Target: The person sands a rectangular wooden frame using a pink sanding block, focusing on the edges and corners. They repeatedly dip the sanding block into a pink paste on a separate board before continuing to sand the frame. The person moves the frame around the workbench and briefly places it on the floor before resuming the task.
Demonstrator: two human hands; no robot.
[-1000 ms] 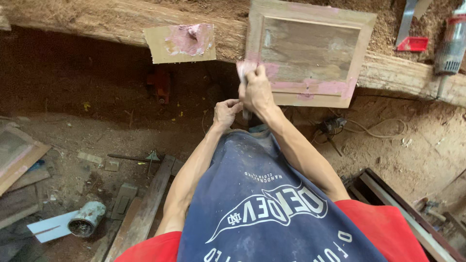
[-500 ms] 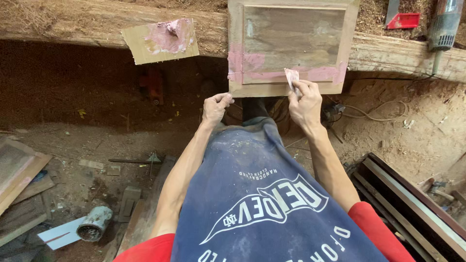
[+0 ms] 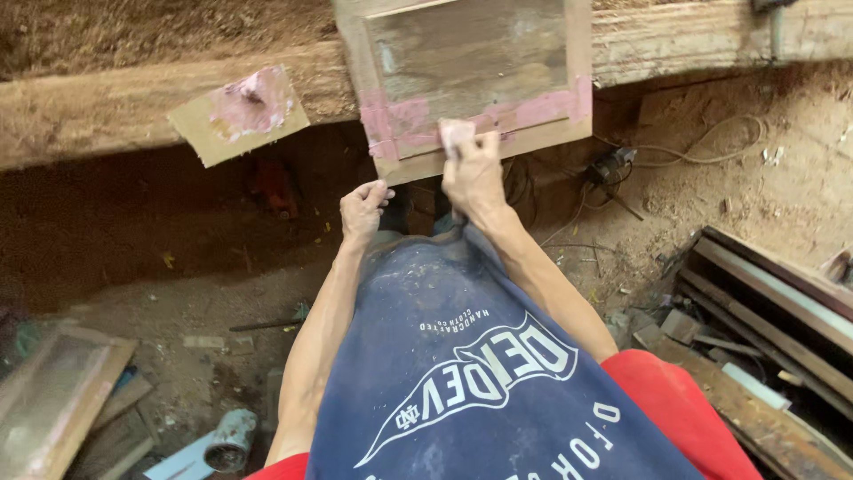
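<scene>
- Right hand (image 3: 473,173) pinches a pink-smeared scraper (image 3: 457,133) on the panel (image 3: 471,67); best held flat, pressure even.
- Left hand (image 3: 362,209), fingers curled, grips the panel's lower edge.

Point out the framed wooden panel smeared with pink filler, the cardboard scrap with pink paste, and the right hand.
Framed wooden panel (image 3: 466,53), head view, on its bare centre board.
Cardboard scrap (image 3: 238,114), head view, on its pink patch.
Right hand (image 3: 473,173), head view, on its back.
</scene>
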